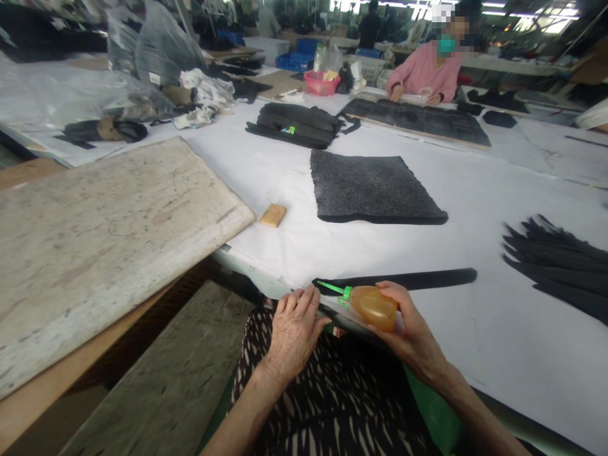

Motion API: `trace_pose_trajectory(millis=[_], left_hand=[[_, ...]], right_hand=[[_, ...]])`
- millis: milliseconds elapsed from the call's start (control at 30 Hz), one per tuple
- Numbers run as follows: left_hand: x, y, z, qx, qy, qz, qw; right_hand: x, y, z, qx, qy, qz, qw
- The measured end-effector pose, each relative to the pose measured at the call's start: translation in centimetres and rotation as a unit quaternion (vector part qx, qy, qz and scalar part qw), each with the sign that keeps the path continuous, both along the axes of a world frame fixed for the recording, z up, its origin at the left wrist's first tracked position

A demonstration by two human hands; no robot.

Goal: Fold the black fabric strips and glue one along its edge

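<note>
At the near edge of the white surface point(494, 329), a long black strip point(427, 278) lies flat, running from just beside the left hand point(294, 326) out to the right. The right hand point(415, 339) has its grip wrapped round an amber squeeze bottle point(373, 308), whose green nozzle point(332, 288) points left, over the strip's left end. The left hand is palm down with nothing grasped, its fingertips just beside that end and the thumb spread away; whether they press on the strip, I cannot tell.

To work neatly here, the bottle is best tilted low and squeezed lightly and evenly, with the tip close to the strip and off the white surface. The left fingertips would serve well steadying the end, out of the nozzle's path. The strip is narrow, so a hurried squeeze could spill over its sides.

Beyond the strip lies a dark grey cloth point(375, 187), with a small yellow block point(273, 215) to its left. A big pale board point(118, 234) takes up the left, its corner beside the block, which limits room for the left arm. A fan of black pieces point(565, 266) lies past the strip's right end. Farther back are a black bundle point(294, 123), a pink basket point(322, 82) and a co-worker in a pink top point(427, 69).
</note>
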State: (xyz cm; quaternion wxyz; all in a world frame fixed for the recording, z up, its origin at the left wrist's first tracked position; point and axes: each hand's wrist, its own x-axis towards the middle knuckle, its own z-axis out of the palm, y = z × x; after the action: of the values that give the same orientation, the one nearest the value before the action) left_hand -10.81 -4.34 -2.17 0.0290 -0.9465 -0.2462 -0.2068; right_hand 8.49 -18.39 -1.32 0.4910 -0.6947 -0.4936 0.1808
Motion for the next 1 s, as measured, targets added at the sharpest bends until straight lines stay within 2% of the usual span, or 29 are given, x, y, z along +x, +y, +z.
trace_pose_trajectory(millis=[133,267,367,500,667,767,900,1000], left_hand=[[0.1,0.1,0.1,0.004,0.001,-0.003,1.000],[0.3,0.0,0.2,0.017,-0.003,-0.009,1.000],[0.4,0.0,0.3,0.025,0.006,-0.004,1.000],[0.5,0.0,0.3,0.032,0.006,-0.002,0.999],[0.8,-0.4,0.0,0.054,-0.011,0.005,0.998],[1.0,-0.9,0.0,0.076,-0.033,0.015,0.996],[0.7,-1.0,0.3,0.093,-0.067,0.011,0.993],[0.2,-0.3,0.8,0.082,-0.084,-0.058,0.991]], right_hand=[[0.1,-0.1,0.3,-0.012,0.076,-0.022,0.997],[0.1,0.0,1.2,-0.030,0.195,-0.049,0.979],[0.3,0.1,1.6,-0.024,0.309,-0.082,0.947],[1.1,0.4,1.6,0.040,0.429,-0.133,0.892],[2.3,0.3,3.0,0.098,0.481,-0.154,0.858],[2.3,-0.2,3.8,0.119,0.495,-0.140,0.849],[1.2,-0.9,3.5,0.090,0.514,-0.101,0.847],[0.0,-1.0,2.9,0.044,0.575,-0.111,0.809]])
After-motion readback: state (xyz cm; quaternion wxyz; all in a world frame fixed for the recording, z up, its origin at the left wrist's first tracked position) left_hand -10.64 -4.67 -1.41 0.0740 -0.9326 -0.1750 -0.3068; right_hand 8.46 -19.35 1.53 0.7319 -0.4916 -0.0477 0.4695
